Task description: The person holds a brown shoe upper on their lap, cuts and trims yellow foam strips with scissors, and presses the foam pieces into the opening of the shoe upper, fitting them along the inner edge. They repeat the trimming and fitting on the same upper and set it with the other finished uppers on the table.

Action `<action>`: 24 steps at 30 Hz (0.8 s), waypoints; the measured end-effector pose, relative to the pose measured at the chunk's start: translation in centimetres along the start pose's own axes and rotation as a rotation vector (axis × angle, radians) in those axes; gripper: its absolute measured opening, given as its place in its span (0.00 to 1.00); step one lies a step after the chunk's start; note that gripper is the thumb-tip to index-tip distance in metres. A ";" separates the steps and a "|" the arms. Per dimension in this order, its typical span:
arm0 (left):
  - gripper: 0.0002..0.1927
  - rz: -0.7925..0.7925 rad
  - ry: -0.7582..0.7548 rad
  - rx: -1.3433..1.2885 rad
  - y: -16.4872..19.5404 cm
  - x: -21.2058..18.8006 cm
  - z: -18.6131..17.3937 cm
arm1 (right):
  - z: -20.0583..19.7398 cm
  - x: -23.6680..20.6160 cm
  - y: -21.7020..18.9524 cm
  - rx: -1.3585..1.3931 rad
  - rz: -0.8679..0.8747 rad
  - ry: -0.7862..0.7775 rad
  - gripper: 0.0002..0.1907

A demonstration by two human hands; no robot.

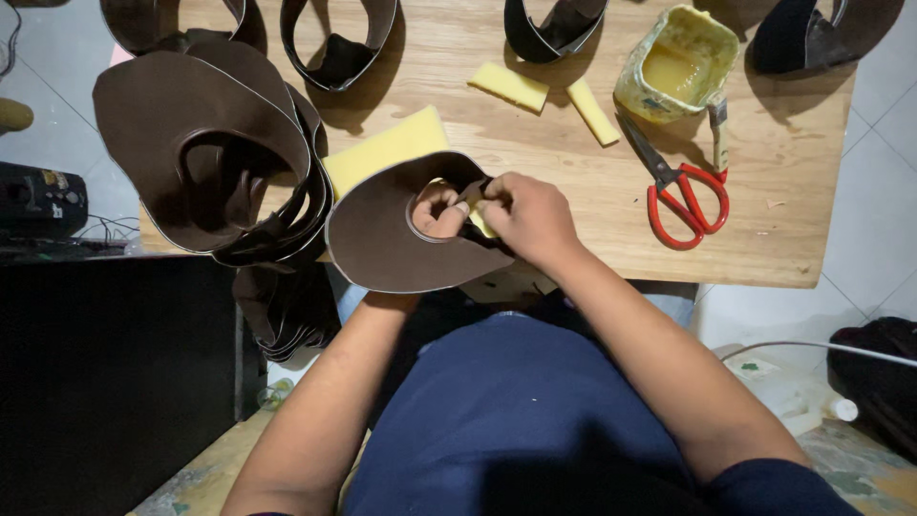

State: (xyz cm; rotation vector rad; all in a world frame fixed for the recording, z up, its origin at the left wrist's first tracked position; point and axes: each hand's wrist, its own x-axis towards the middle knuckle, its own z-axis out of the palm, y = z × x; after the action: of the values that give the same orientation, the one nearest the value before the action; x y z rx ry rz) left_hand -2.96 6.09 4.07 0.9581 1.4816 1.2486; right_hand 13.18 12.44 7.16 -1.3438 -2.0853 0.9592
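A curved brown leather piece with a round hole lies at the near edge of the wooden table. My left hand reaches up from under it, and its fingers show through the hole, gripping the piece. My right hand rests on the piece's right side. It pinches a small yellow foam bit against the leather next to the hole. A larger yellow foam sheet lies partly under the leather piece.
A stack of brown leather pieces sits at left. Red scissors, a yellow glue container with a brush, two foam strips and several formed leather loops lie further back. A black box stands at far left.
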 end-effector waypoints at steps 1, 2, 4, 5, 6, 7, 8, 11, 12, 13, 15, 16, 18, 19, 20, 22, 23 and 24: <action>0.06 -0.069 0.013 -0.069 0.0 0.1 0.1 | -0.2 -0.1 0.0 0.076 0.056 -0.010 0.11; 0.06 0.004 -0.015 -0.055 0.0 0.2 0.2 | -0.2 -0.2 0.0 0.055 0.009 0.044 0.14; 0.08 0.145 -0.071 -0.024 0.1 0.3 0.2 | -0.2 -0.3 0.1 0.018 -0.082 0.149 0.21; 0.07 0.048 -0.089 -0.060 0.2 0.3 0.1 | -0.2 -0.2 0.1 -0.030 -0.136 0.177 0.22; 0.07 -0.049 -0.107 -0.096 0.3 0.3 0.0 | -0.1 -0.1 0.1 -0.077 -0.189 0.203 0.22; 0.07 -0.149 -0.125 -0.133 0.3 0.2 -0.2 | 0.0 0.0 0.2 -0.126 -0.241 0.228 0.23; 0.06 -0.123 -0.135 -0.123 0.4 0.2 -0.4 | 0.0 0.1 0.3 -0.086 -0.225 0.225 0.23; 0.02 -0.050 -0.138 -0.095 0.2 0.0 -0.6 | 0.1 0.5 0.5 -0.031 -0.178 0.190 0.22; 0.05 -0.026 -0.125 -0.085 0.1 0.0 -0.6 | 0.3 0.6 0.4 -0.059 -0.163 0.165 0.20; 0.09 -0.003 -0.113 -0.078 0.0 0.0 -0.3 | 0.3 0.6 0.4 -0.089 -0.148 0.139 0.18; 0.04 0.182 -0.176 -0.161 -0.4 0.2 0.4 | 0.6 0.8 0.3 -0.151 -0.037 0.099 0.15; 0.06 0.275 -0.207 -0.202 -0.4 0.2 0.6 | 0.7 0.9 0.2 -0.181 0.017 0.078 0.14; 0.09 0.203 -0.156 -0.177 -0.1 0.1 1.0 | 0.5 1.2 0.3 -0.081 0.018 0.082 0.15; 0.13 0.173 -0.129 -0.164 0.3 0.1 1.0 | 0.3 1.5 0.4 -0.031 0.012 0.087 0.16; 0.13 0.096 -0.129 -0.087 0.8 -0.1 0.8 | 0.1 1.7 0.5 -0.042 0.029 0.091 0.16; 0.16 -0.064 -0.131 0.065 2.0 -0.6 0.2 | -0.2 1.9 0.7 -0.065 0.065 0.095 0.16; 0.18 -0.057 -0.144 0.098 2.5 -0.7 0.2 | -0.3 1.9 0.8 -0.069 0.047 0.106 0.16; 0.19 -0.051 -0.157 0.130 3.0 -0.8 0.2 | -0.4 1.9 0.9 -0.074 0.029 0.116 0.17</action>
State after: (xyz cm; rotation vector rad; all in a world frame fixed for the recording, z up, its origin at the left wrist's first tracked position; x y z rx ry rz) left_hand -2.62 5.94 7.16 1.0725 1.4671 1.0261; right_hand 13.23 14.54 6.79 -1.4347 -2.0368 0.8026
